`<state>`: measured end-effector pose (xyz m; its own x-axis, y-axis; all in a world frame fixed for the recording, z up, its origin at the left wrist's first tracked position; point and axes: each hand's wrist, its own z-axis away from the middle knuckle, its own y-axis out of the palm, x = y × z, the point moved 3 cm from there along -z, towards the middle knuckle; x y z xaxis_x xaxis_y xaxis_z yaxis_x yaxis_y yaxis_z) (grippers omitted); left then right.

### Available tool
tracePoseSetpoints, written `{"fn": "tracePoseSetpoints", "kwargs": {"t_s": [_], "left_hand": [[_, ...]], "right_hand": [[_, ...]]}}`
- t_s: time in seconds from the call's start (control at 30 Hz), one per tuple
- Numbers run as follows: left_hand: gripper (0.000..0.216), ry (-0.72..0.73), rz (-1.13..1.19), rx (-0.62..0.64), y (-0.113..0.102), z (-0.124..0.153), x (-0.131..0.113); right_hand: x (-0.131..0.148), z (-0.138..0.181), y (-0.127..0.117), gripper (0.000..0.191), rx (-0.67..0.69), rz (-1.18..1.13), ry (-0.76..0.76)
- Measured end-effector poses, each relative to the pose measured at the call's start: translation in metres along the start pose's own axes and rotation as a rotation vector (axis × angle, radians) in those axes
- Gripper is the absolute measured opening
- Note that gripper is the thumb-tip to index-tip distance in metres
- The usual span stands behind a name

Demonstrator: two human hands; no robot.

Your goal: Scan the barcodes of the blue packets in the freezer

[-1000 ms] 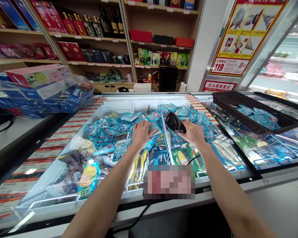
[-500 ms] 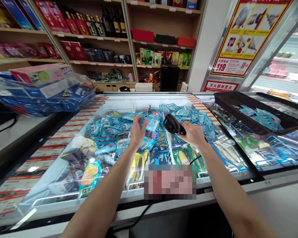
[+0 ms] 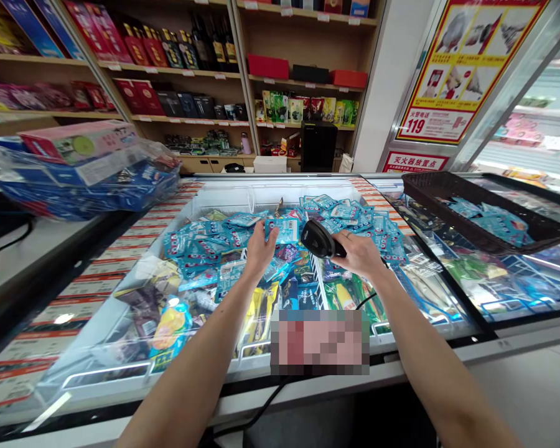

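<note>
Pinched in my left hand is a small blue snack packet, its pale label side facing up. My right hand is closed around the handle of a black barcode scanner, whose head points left at the packet with a small gap between them. A black cable runs down from the scanner. Under both hands, many similar blue packets lie heaped on the glass top of a chest freezer, in a left pile and a right pile.
A dark brown basket with several blue packets stands at the right. Plastic-wrapped boxes sit at the left. Bagged frozen goods show through the freezer glass. Shelves with bottles and boxes line the back wall.
My left hand has levelled the blue packet, which now lies straighter toward the scanner. The scanner has shifted slightly left and down, closer to the packet.
</note>
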<state>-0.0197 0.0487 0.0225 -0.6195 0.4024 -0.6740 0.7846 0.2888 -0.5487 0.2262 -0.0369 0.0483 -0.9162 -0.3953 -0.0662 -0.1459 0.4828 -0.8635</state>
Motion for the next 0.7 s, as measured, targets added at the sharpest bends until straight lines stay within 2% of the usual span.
{"fn": "tracePoseSetpoints", "kwargs": {"t_s": [0.1, 0.7], "left_hand": [[0.034, -0.004, -0.091, 0.01, 0.0006, -0.0005, 0.0018], [0.041, -0.021, -0.121, 0.026, 0.0023, -0.0002, 0.0049]], "right_hand": [[0.0007, 0.0, 0.0003, 0.038, 0.006, 0.004, -0.004], [0.0049, 0.0006, 0.0002, 0.038, -0.01, 0.005, -0.05]]}}
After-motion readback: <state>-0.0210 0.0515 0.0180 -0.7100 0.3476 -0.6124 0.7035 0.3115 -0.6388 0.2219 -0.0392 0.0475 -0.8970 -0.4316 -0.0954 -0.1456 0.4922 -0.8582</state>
